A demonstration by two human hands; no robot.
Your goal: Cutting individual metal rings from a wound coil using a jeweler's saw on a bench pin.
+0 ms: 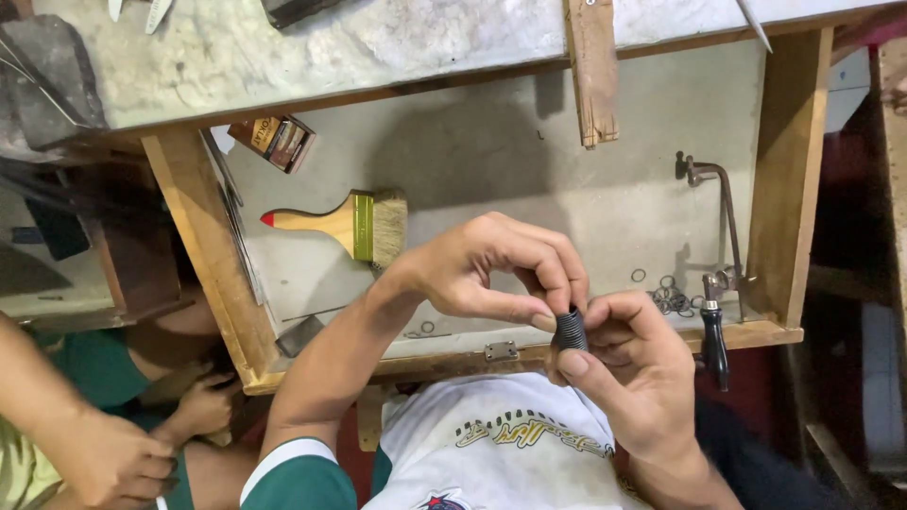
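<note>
Holding item one: dark ribbed coil (570,331), short and cylindrical, pinched between both hands above the front edge of the drawer tray (567,203). Left hand (482,269) fingers closed on its upper end, thumb and forefinger tips touching the ribs. Right hand (638,373) fingers closed around its lower body, thumb pressed on the side.

Item two: small metal rings (671,297), loose, scattered on the tray floor near the right wall. Item three: jeweller's saw (718,274), black handle hanging over the tray edge. Item four: flat paintbrush (350,225), wooden handle, lying well apart to the left. Another person's hands (203,406) at lower left.

Risk, as judged: the coil is gripped only by fingertips clear of the tray; a slip would drop it into the lap, and a hard twist could deform its turns.
</note>
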